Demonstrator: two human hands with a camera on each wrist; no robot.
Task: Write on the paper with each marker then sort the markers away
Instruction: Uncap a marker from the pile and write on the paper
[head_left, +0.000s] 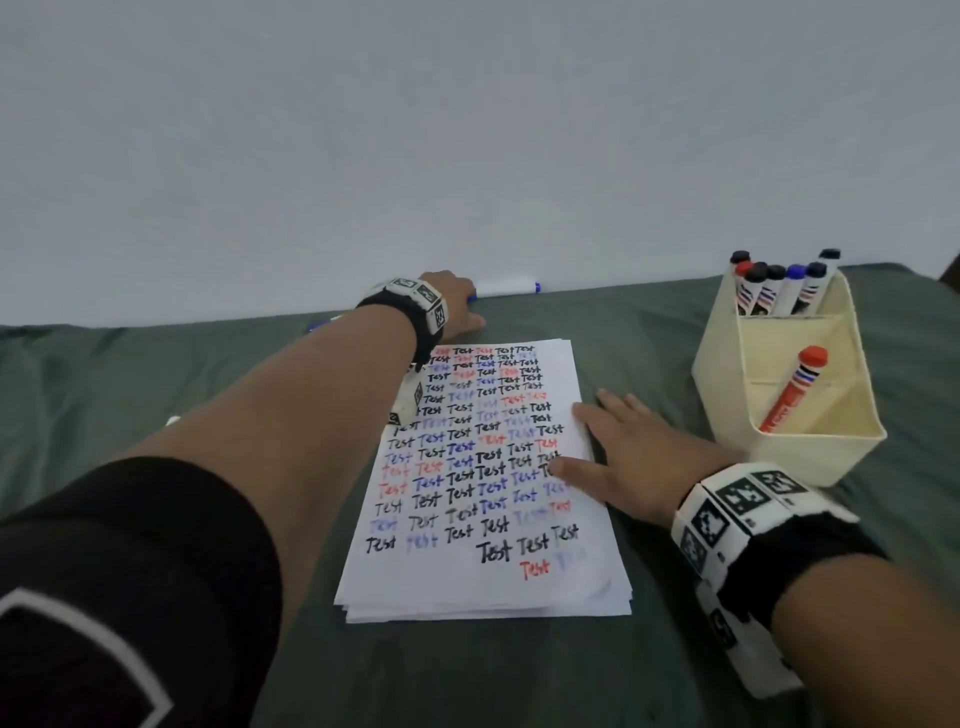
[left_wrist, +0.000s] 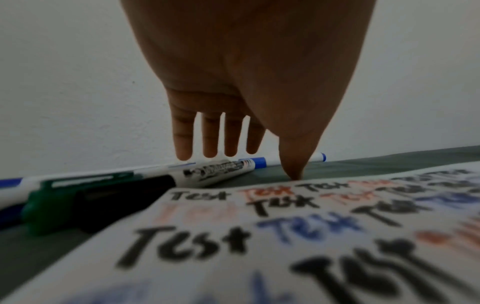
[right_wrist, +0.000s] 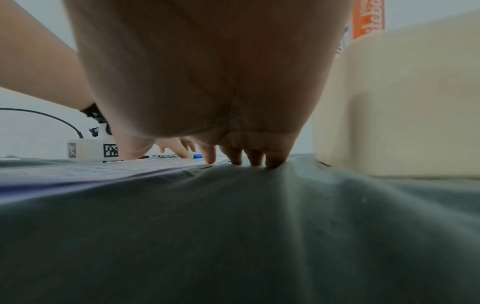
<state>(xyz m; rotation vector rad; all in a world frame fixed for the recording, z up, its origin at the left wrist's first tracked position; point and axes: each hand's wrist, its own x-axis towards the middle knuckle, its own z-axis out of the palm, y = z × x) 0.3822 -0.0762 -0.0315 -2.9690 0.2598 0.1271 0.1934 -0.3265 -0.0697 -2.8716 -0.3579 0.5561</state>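
Markers reached for above the paper.
Left hand (left_wrist: 233, 82) is spread, fingers straight, over the blue marker (left_wrist: 223, 167) by the wall; right hand (head_left: 639, 457) is laid flat on the paper's (head_left: 467, 577) edge, the organizer (head_left: 810, 457) just right of it.

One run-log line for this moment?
left hand: open, reaching blue marker | right hand: flat on paper

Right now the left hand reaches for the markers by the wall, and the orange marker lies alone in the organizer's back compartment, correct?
Not quite: the head view shows the orange marker alone in the organizer's front compartment. The left hand does reach for the markers by the wall.
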